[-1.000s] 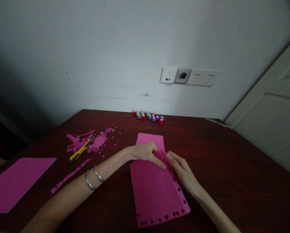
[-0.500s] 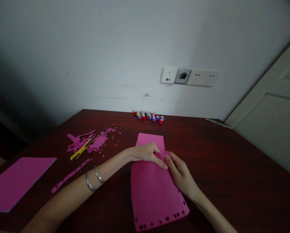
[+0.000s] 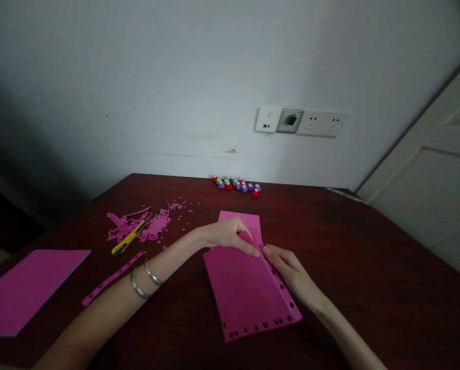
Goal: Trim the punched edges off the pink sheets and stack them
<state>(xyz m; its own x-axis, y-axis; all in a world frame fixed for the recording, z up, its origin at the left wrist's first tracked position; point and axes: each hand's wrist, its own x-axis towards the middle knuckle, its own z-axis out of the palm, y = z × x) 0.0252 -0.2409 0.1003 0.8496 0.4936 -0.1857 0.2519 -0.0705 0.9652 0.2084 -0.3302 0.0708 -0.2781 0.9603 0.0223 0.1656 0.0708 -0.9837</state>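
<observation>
A pink paper sheet (image 3: pixel 242 288) lies before me, with dark star- and heart-shaped cut-outs along its near and right edges. My left hand (image 3: pixel 230 237) reaches across its far part, thumb stretched toward the right edge and fingers bent onto the paper. At that same edge my right hand (image 3: pixel 287 264) pinches the paper between thumb and fingers, close to my left thumb. The right border is bent up into a narrow strip. Beyond my left hand shows a paler pink part (image 3: pixel 240 218); whether it belongs to the same sheet I cannot tell.
Left of my hands, a yellow utility knife (image 3: pixel 130 236) lies on pink paper scraps (image 3: pixel 156 226), near a punched strip (image 3: pixel 112 277). A stack of pink paper (image 3: pixel 32 293) sits farther left. Several small coloured craft punches (image 3: pixel 235 185) stand by the wall, below sockets (image 3: pixel 320 124).
The near part of the sheet has swung right and away from me, and its right border now shows as a bent strip. My left hand has shifted slightly left and away.
</observation>
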